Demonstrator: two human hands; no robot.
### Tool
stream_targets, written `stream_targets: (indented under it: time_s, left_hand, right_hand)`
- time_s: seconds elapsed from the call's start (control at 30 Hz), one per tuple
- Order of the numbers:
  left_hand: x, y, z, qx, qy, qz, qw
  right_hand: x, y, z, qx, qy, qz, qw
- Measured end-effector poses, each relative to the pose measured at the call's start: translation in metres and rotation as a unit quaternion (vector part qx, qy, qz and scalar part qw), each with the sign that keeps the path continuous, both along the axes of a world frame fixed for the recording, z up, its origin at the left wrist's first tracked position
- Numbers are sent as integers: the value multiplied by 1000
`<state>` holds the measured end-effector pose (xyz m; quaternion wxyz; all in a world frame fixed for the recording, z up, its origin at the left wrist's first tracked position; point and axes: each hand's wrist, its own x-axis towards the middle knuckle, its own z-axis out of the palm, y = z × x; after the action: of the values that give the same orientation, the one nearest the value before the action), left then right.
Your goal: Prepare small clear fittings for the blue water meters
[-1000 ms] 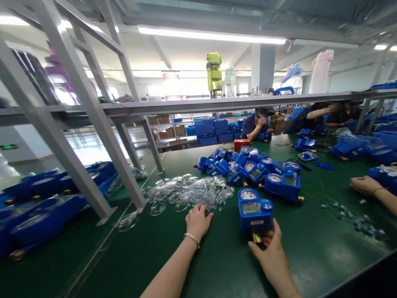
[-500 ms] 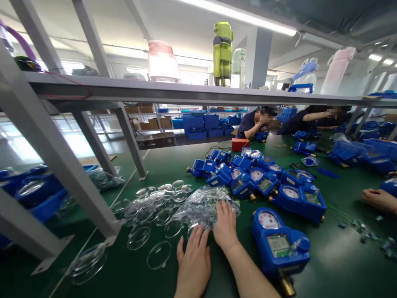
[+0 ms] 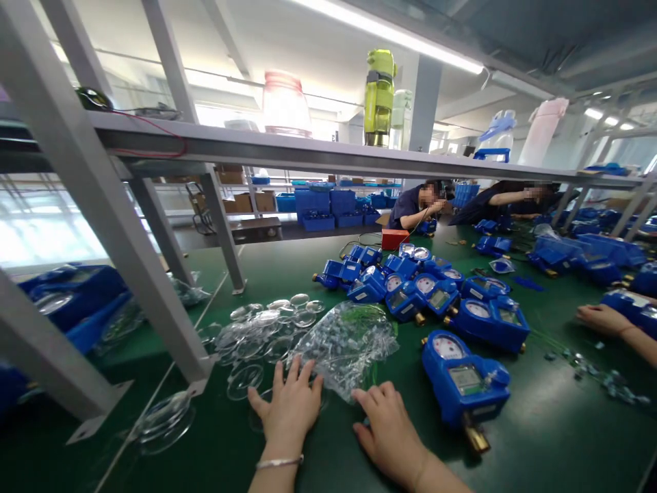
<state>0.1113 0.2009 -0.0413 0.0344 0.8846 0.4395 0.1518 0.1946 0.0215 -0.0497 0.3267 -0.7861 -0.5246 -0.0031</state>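
While the left hand (image 3: 289, 406) lies flat on the green table (image 3: 538, 424) with fingers spread, fingertips touching the clear plastic bag (image 3: 346, 346), the right hand (image 3: 389, 431) rests loosely curled, gripping nothing, just below it. That bag holds many small clear pieces. Round clear lenses (image 3: 267, 329) lie loose at its 9 o'clock; a blue meter (image 3: 465, 383) sits at 3 o'clock, its dial writing too small to read.

I am holding my left hand (image 3: 288, 405) flat, palm down, fingers (image 3: 293, 370) spread and pointing forward, a thin bracelet circling the wrist. My right hand (image 3: 389, 431) is sitting just beside it, knuckles up, fingers curling loosely inward. Both forearms are coming in from the lower edge, angling toward each other.
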Motion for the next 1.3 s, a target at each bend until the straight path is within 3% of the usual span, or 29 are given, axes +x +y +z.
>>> stream_targets:
  time_s: [0.13,0.27,0.33,0.5,0.57,0.63,0.77,0.87,1.03,1.2,1.3]
  left_hand:
    - [-12,2,8,-14,-66,28,997]
    - [-17,-8,21,52,-185,29,981]
    - [-17,-21,27,97,-224,26,969]
    - [-34,-61,25,199,-236,28,951]
    - [-46,-76,22,236,-247,19,940]
    - [-55,-89,19,245,-272,-27,930]
    - [-53,-118,20,213,-329,-211,896]
    - [-41,-142,21,128,-256,-310,907]
    - [-31,-172,16,39,-54,-367,928]
    - [-30,-185,8,-18,22,-358,933]
    - [-27,-175,5,20,36,-282,959]
  right_hand:
    - [-20,-61,-12,-13,-44,-35,998]
    - [-29,-103,-7,-9,-105,99,989]
    - [-28,-113,2,-3,-119,113,987]
    - [-14,-113,19,63,-42,-48,996]
    - [-9,-112,31,110,15,-71,991]
    - [-7,-111,50,176,77,-53,980]
    - [-5,-99,89,271,149,5,951]
    - [5,-72,92,220,154,15,963]
    - [29,-31,59,147,159,21,976]
    - [53,-27,53,65,118,47,990]
    - [63,-47,66,25,112,91,989]
